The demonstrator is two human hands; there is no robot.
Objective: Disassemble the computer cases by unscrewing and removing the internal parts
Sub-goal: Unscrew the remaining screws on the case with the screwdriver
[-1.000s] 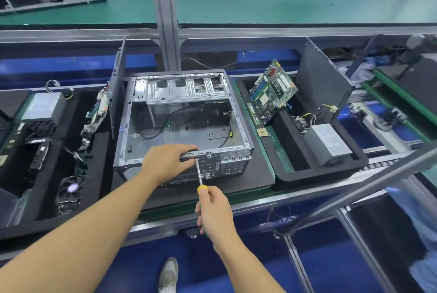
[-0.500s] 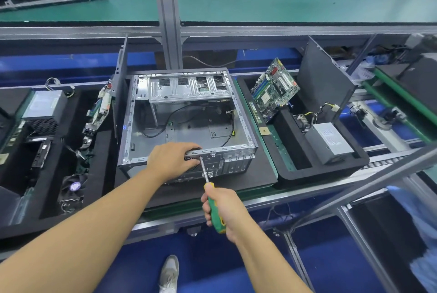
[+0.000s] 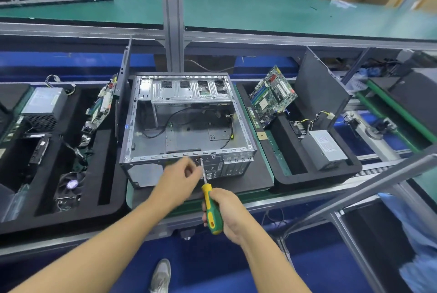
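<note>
Open grey computer case (image 3: 189,131), side panel off, flat on black mat (image 3: 255,181).

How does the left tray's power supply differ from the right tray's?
The left power supply shows a dark mesh vent toward the camera; the right power supply shows a plain grey side. The left one sits at the far end of the left tray, the right one near the front of the right tray. Both are grey boxes with top labels and wires.

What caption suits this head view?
Right hand holds a screwdriver to the near face of an open computer case; left hand beside its shaft.
</note>
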